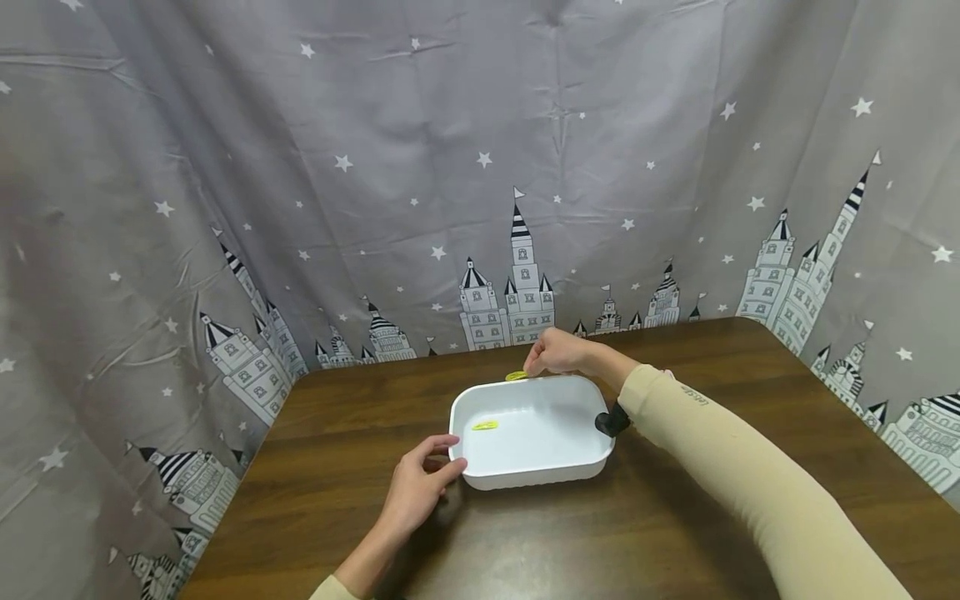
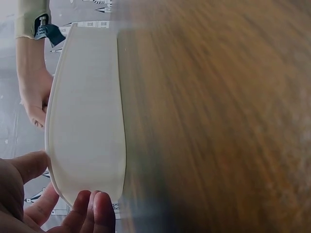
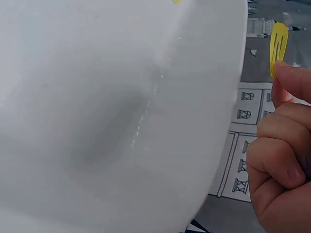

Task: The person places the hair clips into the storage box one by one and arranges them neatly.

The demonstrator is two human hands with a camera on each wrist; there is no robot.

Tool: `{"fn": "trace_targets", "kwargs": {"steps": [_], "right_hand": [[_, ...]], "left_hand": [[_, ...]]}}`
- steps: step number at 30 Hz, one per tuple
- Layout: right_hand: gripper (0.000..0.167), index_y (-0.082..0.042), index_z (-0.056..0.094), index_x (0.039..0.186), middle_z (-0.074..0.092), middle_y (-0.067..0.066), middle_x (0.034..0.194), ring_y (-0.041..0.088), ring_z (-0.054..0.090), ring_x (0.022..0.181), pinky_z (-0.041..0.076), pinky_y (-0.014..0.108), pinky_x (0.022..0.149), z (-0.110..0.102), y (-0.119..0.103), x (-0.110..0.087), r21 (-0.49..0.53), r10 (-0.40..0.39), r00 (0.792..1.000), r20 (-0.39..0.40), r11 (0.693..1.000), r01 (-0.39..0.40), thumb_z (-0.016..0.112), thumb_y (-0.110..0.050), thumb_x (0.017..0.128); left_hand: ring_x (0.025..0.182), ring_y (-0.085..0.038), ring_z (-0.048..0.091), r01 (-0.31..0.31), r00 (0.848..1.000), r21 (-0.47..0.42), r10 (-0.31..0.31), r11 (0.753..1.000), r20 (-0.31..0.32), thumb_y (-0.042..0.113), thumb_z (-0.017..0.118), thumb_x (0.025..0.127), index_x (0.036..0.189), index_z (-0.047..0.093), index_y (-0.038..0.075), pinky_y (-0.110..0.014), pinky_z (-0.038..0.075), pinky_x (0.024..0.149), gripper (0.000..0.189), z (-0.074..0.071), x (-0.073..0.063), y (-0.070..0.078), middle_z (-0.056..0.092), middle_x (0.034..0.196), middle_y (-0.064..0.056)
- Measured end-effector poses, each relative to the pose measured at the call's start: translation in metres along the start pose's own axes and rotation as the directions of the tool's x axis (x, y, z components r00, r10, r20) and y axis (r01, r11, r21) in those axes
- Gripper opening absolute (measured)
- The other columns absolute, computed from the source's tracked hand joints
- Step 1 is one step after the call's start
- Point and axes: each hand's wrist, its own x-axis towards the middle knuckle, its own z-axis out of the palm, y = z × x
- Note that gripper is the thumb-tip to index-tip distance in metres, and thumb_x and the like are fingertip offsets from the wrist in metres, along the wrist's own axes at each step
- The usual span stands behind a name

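Observation:
A white plastic tray [image 1: 536, 479] with rounded corners and deep walls stands on the table. One yellow snap hair clip [image 1: 485, 425] lies inside it near the left end. My left hand [image 1: 420, 483] holds the tray's left end, thumb and fingertips at its rim and outer wall. Beyond the far rim, my right hand [image 1: 558, 352] pinches a second yellow snap hair clip [image 3: 278, 46] between thumb and index finger. Its slotted body points away from the fingertips, and the other fingers are curled into the palm [image 3: 279, 160].
The brown wooden table [image 1: 337, 467] reaches back to a grey curtain [image 1: 420, 167] printed with stars and castles. A black wrist device [image 1: 613, 419] on the right arm overlaps the tray's right rim in the head view.

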Motion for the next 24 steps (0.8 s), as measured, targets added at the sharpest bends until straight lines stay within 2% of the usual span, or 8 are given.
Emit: {"fn": "trace_targets", "kwargs": {"steps": [1, 4, 8, 11, 20, 24], "right_hand": [[0.012, -0.002, 0.075, 0.1, 0.055, 0.001, 0.064, 0.007, 0.028, 0.043, 0.024, 0.023, 0.044, 0.003, 0.0, 0.001, -0.003, 0.003, 1.0, 0.005, 1.0, -0.003, 0.07, -0.012, 0.093], [0.011, -0.003, 0.075, 0.098, 0.06, 0.006, 0.071, 0.007, 0.027, 0.043, 0.023, 0.024, 0.044, 0.012, 0.002, 0.003, 0.004, 0.017, 0.999, 0.028, 1.0, -0.017, 0.07, -0.011, 0.093], [0.011, -0.005, 0.077, 0.097, 0.067, 0.001, 0.081, 0.007, 0.027, 0.042, 0.022, 0.023, 0.044, 0.021, 0.005, 0.006, -0.016, 0.008, 0.999, 0.05, 1.0, -0.008, 0.07, -0.013, 0.093], [0.013, -0.004, 0.077, 0.099, 0.072, 0.003, 0.094, 0.007, 0.027, 0.042, 0.022, 0.023, 0.044, 0.022, 0.004, 0.007, -0.03, -0.002, 0.998, 0.063, 1.0, 0.004, 0.071, -0.014, 0.093], [0.021, -0.002, 0.076, 0.107, 0.072, 0.005, 0.104, 0.008, 0.027, 0.043, 0.023, 0.023, 0.044, 0.017, -0.002, 0.007, -0.069, 0.006, 0.999, 0.049, 0.998, -0.002, 0.071, -0.018, 0.093], [0.022, -0.002, 0.076, 0.107, 0.072, 0.006, 0.101, 0.008, 0.027, 0.043, 0.023, 0.023, 0.044, 0.012, -0.003, 0.002, -0.067, 0.003, 0.999, 0.038, 0.998, -0.001, 0.07, -0.018, 0.093]], "left_hand": [[0.084, -0.021, 0.065, 0.001, 1.0, -0.002, -0.001, 1.0, 0.002, 0.021, 0.077, 0.089, 0.121, 0.068, 0.009, -0.03, 0.054, 0.06, 0.035, 0.0, -0.001, 0.0, 0.069, 0.112, -0.014], [0.084, -0.02, 0.064, 0.01, 1.0, -0.004, -0.01, 1.0, 0.006, 0.021, 0.077, 0.089, 0.121, 0.068, 0.008, -0.029, 0.054, 0.06, 0.036, 0.0, -0.004, -0.002, 0.068, 0.112, -0.014], [0.083, -0.021, 0.064, 0.019, 1.0, -0.006, -0.019, 1.0, 0.006, 0.021, 0.077, 0.089, 0.121, 0.068, 0.008, -0.029, 0.054, 0.059, 0.036, 0.001, -0.007, -0.004, 0.068, 0.111, -0.013], [0.083, -0.021, 0.064, 0.015, 1.0, -0.006, -0.015, 1.0, 0.005, 0.021, 0.077, 0.089, 0.121, 0.068, 0.008, -0.029, 0.053, 0.058, 0.035, 0.001, -0.005, -0.004, 0.068, 0.112, -0.014], [0.086, -0.021, 0.065, 0.006, 1.0, -0.011, -0.006, 1.0, 0.004, 0.02, 0.076, 0.09, 0.121, 0.068, 0.009, -0.03, 0.054, 0.06, 0.034, 0.001, 0.0, -0.001, 0.069, 0.112, -0.014], [0.085, -0.021, 0.065, 0.006, 1.0, -0.006, -0.006, 1.0, 0.0, 0.02, 0.076, 0.09, 0.121, 0.068, 0.01, -0.03, 0.054, 0.06, 0.033, 0.0, 0.001, -0.001, 0.068, 0.113, -0.014]]}}
